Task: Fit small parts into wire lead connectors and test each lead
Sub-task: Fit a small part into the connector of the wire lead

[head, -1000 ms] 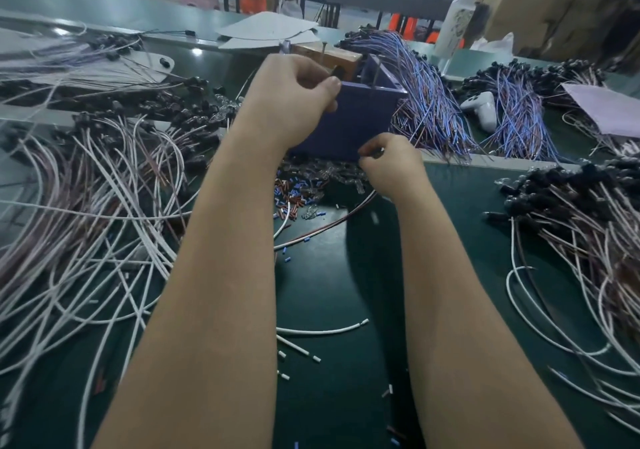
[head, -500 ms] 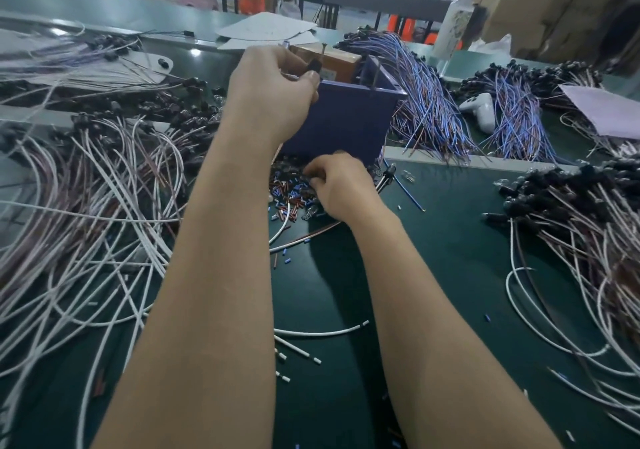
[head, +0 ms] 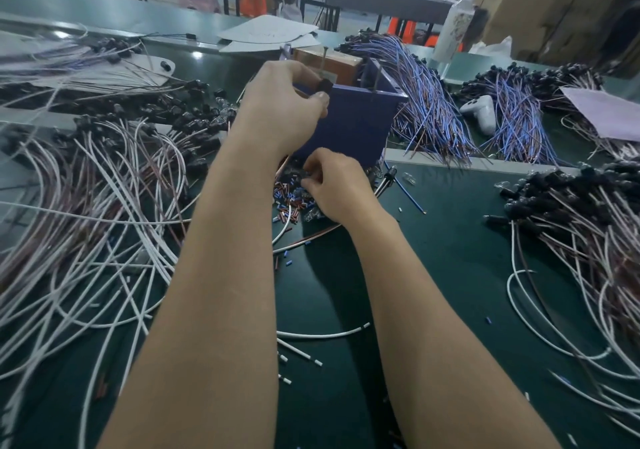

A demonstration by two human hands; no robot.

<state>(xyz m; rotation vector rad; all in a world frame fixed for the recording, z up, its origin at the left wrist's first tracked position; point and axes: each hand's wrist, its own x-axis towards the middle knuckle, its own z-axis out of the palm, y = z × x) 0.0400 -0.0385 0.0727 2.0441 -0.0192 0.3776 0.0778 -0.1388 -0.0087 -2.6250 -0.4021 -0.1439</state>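
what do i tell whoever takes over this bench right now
Left hand: pinches a black connector at the top edge of the blue box.
Right hand: fingers curled in the small parts pile in front of the box; whether one is pinched is hidden.
Leads: white leads spread on the left, right heap with black connectors.
Done: cannot tell which leads are tested.
Left: fit a part into the held connector, test it, carry on.

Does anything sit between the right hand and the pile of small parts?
Nothing visible does. The right hand sits on the pile of small parts before the blue box, fingers curled into it. The left hand pinches a black connector at the box's top edge.
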